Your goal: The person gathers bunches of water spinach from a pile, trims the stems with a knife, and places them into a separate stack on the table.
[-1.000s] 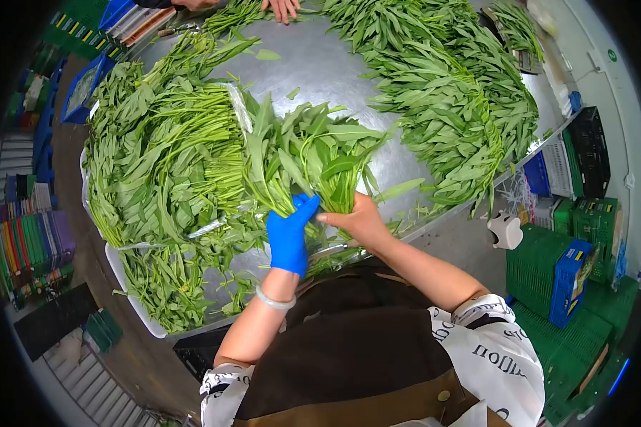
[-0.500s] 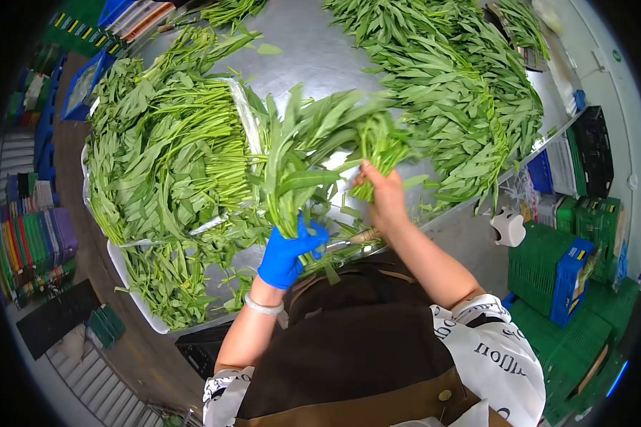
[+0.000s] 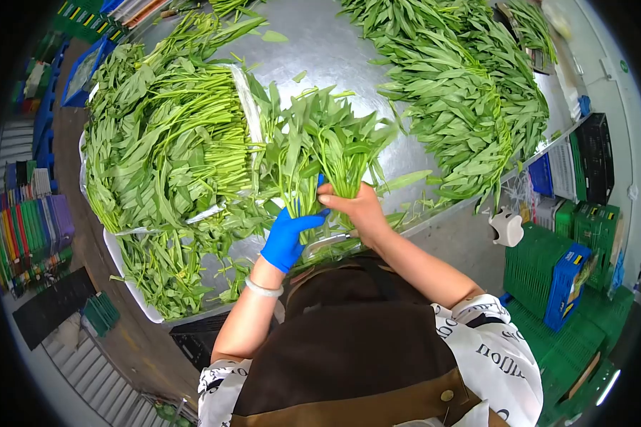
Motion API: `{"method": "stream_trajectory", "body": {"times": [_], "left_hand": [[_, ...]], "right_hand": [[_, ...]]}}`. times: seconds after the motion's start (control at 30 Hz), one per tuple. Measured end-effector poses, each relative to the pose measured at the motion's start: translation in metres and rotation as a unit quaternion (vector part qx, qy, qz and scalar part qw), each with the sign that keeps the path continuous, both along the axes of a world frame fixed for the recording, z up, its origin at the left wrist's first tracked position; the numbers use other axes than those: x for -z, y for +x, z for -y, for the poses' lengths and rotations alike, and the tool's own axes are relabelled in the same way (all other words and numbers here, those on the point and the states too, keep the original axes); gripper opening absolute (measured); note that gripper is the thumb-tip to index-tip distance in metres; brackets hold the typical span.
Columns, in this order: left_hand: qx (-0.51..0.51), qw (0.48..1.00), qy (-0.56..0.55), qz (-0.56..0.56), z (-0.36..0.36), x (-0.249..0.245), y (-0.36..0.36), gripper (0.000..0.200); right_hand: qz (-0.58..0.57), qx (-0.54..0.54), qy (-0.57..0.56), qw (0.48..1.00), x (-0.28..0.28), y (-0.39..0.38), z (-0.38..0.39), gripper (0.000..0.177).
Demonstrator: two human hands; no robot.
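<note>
My left hand (image 3: 290, 233), in a blue glove, is closed round the stems of a bunch of leafy greens (image 3: 292, 160) like water spinach. Bare and right beside it, my right hand (image 3: 358, 211) grips a second bunch of the greens (image 3: 342, 142) by its stems. Both bunches stand leaves up, side by side, their leaves overlapping. Behind my hands lies a knife (image 3: 342, 235), partly hidden among scraps of stem. Left of my hands, a big heap of the same greens (image 3: 185, 135) rests with cut stems facing right.
Bundled greens (image 3: 463, 107) cover the right side of the metal table (image 3: 285, 60). Loose leaves fill a white tray (image 3: 132, 288) at the front left. Green crates (image 3: 541, 267) and a white stool-like object (image 3: 506, 228) stand off the table's right edge. A blue crate (image 3: 85, 75) is at far left.
My right hand has brought its bunch left and turned it upright against the bunch in my left hand. The left hand has shifted only slightly.
</note>
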State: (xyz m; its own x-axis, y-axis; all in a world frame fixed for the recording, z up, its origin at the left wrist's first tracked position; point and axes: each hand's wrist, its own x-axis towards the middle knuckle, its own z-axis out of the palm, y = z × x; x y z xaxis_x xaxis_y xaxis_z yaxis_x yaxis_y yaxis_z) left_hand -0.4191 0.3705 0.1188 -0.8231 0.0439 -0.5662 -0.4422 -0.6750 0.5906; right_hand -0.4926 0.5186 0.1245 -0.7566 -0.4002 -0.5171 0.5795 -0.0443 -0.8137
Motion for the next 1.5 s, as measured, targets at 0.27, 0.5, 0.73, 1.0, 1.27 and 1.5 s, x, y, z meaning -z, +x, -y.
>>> {"method": "stream_trajectory", "body": {"times": [0.27, 0.5, 0.73, 1.0, 1.27, 1.5], "left_hand": [[-0.010, 0.999, -0.006, 0.030, -0.003, 0.002, -0.001, 0.048], [0.024, 0.986, -0.167, 0.016, -0.010, 0.017, 0.000, 0.034], [0.023, 0.983, -0.180, 0.034, -0.017, 0.007, -0.005, 0.027], [-0.052, 0.998, -0.011, 0.036, -0.007, 0.010, -0.010, 0.039], [-0.105, 0.978, 0.155, 0.090, -0.001, 0.009, -0.017, 0.032], [-0.148, 0.988, -0.003, 0.043, 0.004, 0.024, -0.026, 0.025]], "right_hand": [[-0.043, 0.030, 0.018, 0.998, 0.012, -0.008, 0.008, 0.020], [-0.237, -0.078, 0.155, 0.956, 0.003, -0.010, 0.011, 0.031], [-0.316, -0.110, 0.226, 0.915, -0.001, -0.021, 0.017, 0.034], [-0.045, -0.024, 0.012, 0.999, -0.003, -0.028, 0.002, 0.022], [0.003, 0.013, -0.124, 0.992, -0.001, -0.022, -0.011, 0.030], [0.082, -0.060, -0.174, 0.980, -0.002, -0.010, -0.033, 0.033]]}}
